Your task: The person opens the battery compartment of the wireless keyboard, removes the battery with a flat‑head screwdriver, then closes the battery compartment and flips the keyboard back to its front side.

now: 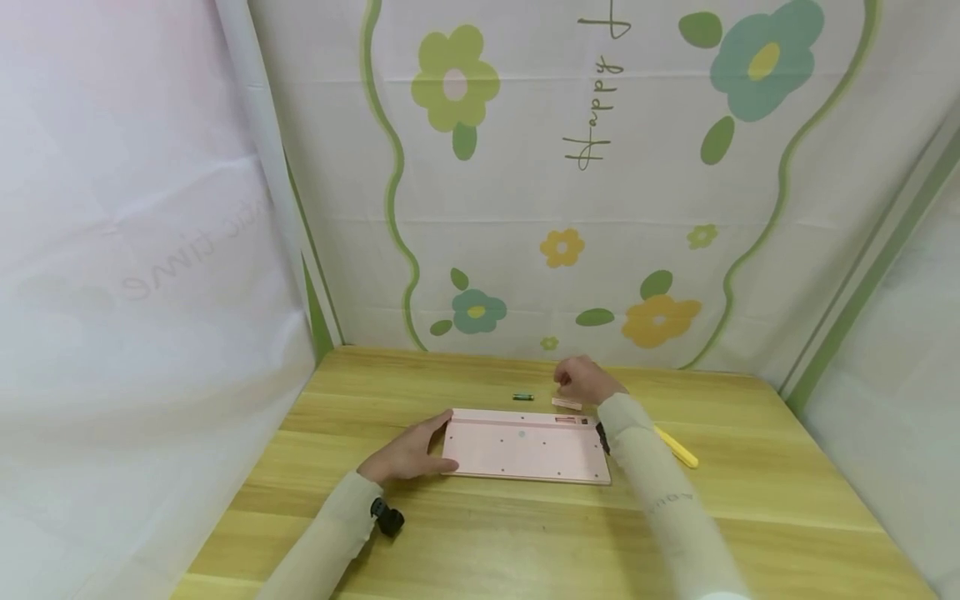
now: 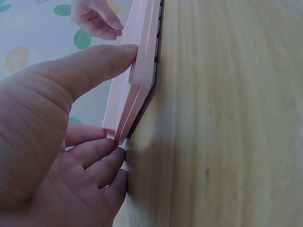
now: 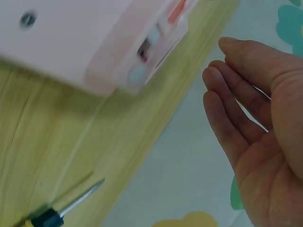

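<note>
A pink keyboard (image 1: 525, 450) lies face down on the wooden table, its screwed back upward and dark keys underneath. My left hand (image 1: 408, 454) holds its left end, thumb at the near corner and fingers at the far one. At the keyboard's far right, the battery compartment (image 1: 572, 421) is uncovered. Just beyond it lies a small pink battery cover (image 1: 567, 403). Over that cover hovers my right hand (image 1: 588, 382), fingers loosely bent with nothing visible between them. Small green batteries (image 1: 523, 397) rest on the table to the left of the cover.
A screwdriver with a yellow handle (image 1: 677, 447) lies right of the keyboard, partly behind the right sleeve; its metal shaft (image 3: 83, 198) shows in the right wrist view. Behind the table (image 1: 480, 533) hangs a flower-printed curtain (image 1: 510, 192), with more white cloth at both sides.
</note>
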### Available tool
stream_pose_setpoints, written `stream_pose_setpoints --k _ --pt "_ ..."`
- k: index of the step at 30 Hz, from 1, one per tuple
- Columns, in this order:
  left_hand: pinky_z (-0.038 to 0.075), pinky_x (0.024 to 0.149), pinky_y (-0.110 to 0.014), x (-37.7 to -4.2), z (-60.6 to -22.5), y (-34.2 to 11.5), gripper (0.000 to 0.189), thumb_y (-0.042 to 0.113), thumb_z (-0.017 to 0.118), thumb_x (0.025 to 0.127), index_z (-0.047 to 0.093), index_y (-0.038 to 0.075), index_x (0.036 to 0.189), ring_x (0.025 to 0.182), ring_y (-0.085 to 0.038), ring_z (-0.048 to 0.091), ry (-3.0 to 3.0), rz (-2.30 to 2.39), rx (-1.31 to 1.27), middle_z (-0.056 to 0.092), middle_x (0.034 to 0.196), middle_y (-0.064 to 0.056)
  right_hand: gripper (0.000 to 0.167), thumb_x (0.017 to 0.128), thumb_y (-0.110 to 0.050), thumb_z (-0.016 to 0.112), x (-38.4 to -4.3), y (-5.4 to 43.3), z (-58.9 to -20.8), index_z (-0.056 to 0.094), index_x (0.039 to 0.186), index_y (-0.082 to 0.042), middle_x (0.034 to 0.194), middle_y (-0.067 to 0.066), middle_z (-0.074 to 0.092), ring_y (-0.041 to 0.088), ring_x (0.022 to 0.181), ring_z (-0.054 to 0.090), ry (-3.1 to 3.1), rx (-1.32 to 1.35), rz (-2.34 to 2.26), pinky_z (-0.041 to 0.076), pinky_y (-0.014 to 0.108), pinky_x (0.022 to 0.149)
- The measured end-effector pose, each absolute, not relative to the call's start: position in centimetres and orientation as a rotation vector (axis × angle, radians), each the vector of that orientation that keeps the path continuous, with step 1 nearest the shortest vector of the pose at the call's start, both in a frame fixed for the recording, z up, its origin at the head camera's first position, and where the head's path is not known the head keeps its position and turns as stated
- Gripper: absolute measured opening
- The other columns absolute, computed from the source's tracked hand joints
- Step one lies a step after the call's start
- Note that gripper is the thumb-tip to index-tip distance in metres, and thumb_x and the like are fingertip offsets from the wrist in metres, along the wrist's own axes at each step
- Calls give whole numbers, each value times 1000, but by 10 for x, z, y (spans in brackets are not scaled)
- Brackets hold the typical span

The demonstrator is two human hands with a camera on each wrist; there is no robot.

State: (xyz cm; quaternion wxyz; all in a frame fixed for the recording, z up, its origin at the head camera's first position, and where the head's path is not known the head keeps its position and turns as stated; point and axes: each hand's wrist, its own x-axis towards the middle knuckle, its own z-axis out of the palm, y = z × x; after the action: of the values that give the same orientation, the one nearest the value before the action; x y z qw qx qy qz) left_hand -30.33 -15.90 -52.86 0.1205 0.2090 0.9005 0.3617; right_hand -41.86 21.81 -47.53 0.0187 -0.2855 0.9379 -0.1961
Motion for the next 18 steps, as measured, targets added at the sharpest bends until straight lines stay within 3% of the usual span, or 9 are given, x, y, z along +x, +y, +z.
stream_pose_setpoints --k 3,9,18 --pt "31 130 -56 -303 -528 -159 102 41 81 93 23 5 168 161 -38 29 2630 1058 611 29 174 -18 5 92 9 69 -417 227 -475 73 93 7 90 19 72 19 78 56 2915 -901 -601 55 35 74" --pt "30 130 -57 -302 -528 -159 101 40 81 93 23 3 168 161 -39 30 2634 1051 624 29 173 -19 21 94 6 71 -408 241 -481 74 114 10 110 25 76 28 96 72 2905 -796 -658 64 45 89" --pt "30 130 -56 -302 -527 -160 100 39 81 94 23 3 168 161 -39 29 2639 1040 639 28 173 -20 13 93 5 73 -407 253 -505 77 105 5 99 15 78 24 90 73 2931 -832 -722 64 41 82"
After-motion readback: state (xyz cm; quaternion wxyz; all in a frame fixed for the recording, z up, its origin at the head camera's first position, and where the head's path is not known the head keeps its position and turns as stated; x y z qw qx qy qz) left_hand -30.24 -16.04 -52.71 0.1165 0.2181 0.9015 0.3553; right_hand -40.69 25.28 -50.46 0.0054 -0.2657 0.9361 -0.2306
